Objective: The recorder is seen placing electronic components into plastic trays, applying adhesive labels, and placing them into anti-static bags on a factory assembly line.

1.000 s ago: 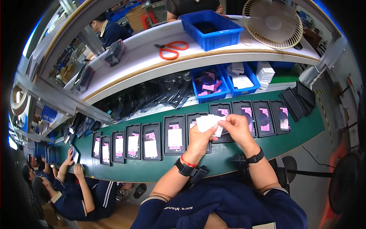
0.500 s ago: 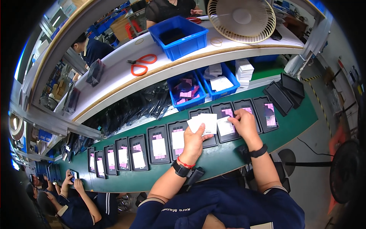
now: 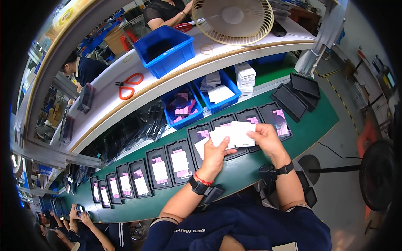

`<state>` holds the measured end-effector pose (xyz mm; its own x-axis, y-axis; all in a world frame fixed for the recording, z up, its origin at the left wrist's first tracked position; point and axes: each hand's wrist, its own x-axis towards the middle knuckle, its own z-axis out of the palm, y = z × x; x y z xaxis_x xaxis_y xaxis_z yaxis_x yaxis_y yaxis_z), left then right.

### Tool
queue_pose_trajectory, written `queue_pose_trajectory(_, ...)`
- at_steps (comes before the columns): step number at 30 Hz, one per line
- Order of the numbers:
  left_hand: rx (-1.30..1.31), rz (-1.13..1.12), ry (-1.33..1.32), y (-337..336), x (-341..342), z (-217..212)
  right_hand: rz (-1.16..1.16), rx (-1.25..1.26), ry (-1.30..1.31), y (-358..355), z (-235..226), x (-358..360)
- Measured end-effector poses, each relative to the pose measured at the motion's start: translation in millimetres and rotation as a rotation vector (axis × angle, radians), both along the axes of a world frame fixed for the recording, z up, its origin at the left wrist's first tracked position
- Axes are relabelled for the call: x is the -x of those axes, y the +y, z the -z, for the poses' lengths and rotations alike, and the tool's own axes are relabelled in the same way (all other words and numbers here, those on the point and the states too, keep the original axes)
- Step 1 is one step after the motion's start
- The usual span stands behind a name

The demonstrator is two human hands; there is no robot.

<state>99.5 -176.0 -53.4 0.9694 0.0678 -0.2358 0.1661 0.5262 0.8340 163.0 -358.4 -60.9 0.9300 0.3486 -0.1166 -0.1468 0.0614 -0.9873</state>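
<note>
My left hand is closed on a small fan of white cards, thumb on top, above the row of black trays. My right hand pinches the right edge of a white card that overlaps this fan. Under and beside the hands lie shallow black trays with pink pieces; the hands and cards partly hide those in the middle. In the rightmost tray, pink pieces show with no white card on them. Trays to the left, such as one holding a white card, have cards lying over the pink pieces.
Stacked black trays sit at the table's right end. Behind the row stand a blue bin of pink pieces, a blue bin of white cards and a card stack. The shelf above bears red-handled cutters, a blue bin and a fan.
My right hand has moved left from a tray to the cards at my left hand and now pinches one. The whole view has shifted, with the bench sliding left.
</note>
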Motion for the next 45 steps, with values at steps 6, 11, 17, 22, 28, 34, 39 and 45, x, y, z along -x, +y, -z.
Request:
queue_pose_trajectory(6, -0.223, -0.106, -0.023, 33, -32, -3, 0.020, 0.490, -0.191, -54, 5, -35)
queue_pose_trajectory(11, -0.541, -0.202, -0.140, 49, -86, -35, -0.002, 0.650, -0.335, -46, 4, -37)
queue_pose_trajectory(17, -0.817, -0.297, -0.087, 47, -141, -31, 0.259, 0.622, -0.188, -99, -5, -41)
queue_pose_trajectory(22, -1.091, -0.095, 0.016, 59, -181, -4, 0.375, 1.126, -0.434, -90, 5, -49)
queue_pose_trajectory(28, -1.406, -0.071, -0.141, 82, -140, -46, 0.306, 1.232, -0.831, -49, 14, -39)
queue_pose_trajectory(34, -1.187, -0.079, -0.583, 106, -51, -42, 0.268, 1.319, -0.822, -66, 25, -17)
queue_pose_trajectory(39, -1.586, -0.055, -0.225, 244, 67, -75, 0.355, 1.392, -0.823, -43, 18, -8)
queue_pose_trajectory(45, -2.057, 0.125, 0.473, 441, 103, -36, -0.133, 0.800, -0.958, 91, -95, 29)
